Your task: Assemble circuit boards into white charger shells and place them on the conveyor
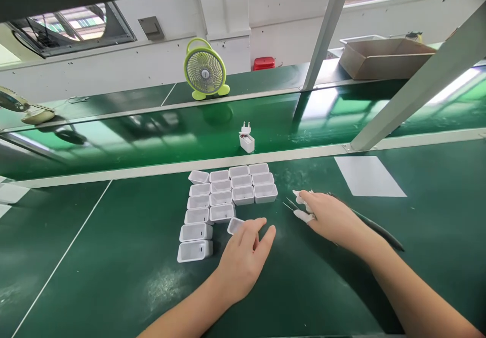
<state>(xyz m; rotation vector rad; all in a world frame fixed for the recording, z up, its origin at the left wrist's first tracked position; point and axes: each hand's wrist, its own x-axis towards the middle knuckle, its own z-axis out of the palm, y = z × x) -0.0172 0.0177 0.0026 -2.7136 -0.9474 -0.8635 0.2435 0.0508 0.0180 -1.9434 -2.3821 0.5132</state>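
Note:
Rows of small white open-topped plastic housings (221,198) stand on the green work surface. One housing (235,225) sits apart from the rows, partly hidden by my left hand (245,259). That hand hovers palm down, thumb and fingers apart, with nothing visible in it. To the right, my right hand (330,219) is closed, with white coverings on its thumb and a finger. Two thin prongs, like tweezers tips, stick out ahead of these fingers. A long dark curved thing (379,231) shows behind the wrist; whether it belongs to the tweezers I cannot tell.
A white plug adapter (246,141) stands on the glossy green belt beyond the pale rail (152,168). A white sheet (370,176) lies at right. Farther back are a green fan (205,72), a cardboard box (383,62) and a red stool (264,64). Slanted metal posts (413,80) rise at right.

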